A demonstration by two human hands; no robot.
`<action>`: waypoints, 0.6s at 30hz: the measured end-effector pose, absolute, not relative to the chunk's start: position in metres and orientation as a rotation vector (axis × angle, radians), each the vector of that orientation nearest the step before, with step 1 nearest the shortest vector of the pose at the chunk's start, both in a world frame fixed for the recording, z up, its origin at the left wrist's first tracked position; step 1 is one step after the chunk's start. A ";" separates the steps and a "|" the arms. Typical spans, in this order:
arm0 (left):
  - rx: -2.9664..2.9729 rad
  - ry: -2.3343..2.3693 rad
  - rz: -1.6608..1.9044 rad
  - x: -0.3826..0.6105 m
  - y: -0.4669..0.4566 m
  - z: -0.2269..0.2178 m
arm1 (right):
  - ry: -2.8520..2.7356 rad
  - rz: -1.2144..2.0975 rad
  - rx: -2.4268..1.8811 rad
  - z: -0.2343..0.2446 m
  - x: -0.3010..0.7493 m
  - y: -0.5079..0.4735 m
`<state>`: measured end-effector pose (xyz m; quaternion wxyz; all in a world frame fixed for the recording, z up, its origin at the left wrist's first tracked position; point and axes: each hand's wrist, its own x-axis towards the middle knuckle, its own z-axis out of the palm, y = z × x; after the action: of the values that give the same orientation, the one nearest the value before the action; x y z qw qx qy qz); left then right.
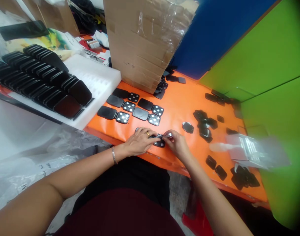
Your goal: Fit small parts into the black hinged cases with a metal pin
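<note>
1. Work, in the head view, lay at the near edge of the orange table [182, 105]: a black case [158, 144], mostly hidden under fingers.
2. The left hand [140, 141] lay over that case, fingers bent onto it; whether they gripped or merely pressed, I couldn't tell.
3. The right hand [176, 142] had thumb and fingertips together on what looked like a small silvery piece [169, 134], right by the case's right end.
4. That piece seemed easy to lose: a slack pinch could have sent it over the near edge.
5. Had the left fingers eased off, the case might have skated on the smooth tabletop.
6. Five open cases [153, 119] with dotted halves lay just beyond the hands, towards the table's left end; a forward knuckle could have bumped the nearest.
7. Two loose black plates [221, 172] lay by the near edge towards the right corner, beside the right forearm [206, 186]; an elbow swing could have brushed them off.
</note>
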<state>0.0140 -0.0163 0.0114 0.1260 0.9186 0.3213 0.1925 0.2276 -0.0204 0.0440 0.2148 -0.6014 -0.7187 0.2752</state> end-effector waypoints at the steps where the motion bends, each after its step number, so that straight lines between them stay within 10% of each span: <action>1: 2.665 0.941 0.568 0.015 -0.016 0.012 | -1.997 0.768 -1.670 0.046 0.228 -0.020; 18: 2.778 1.016 0.523 0.026 -0.016 0.020 | -2.334 1.056 -1.524 0.068 0.234 0.011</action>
<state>0.0262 -0.0164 0.0197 0.0688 0.9226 0.3375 0.1735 0.2342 0.0109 0.0679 0.0807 -0.5096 -0.7805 0.3531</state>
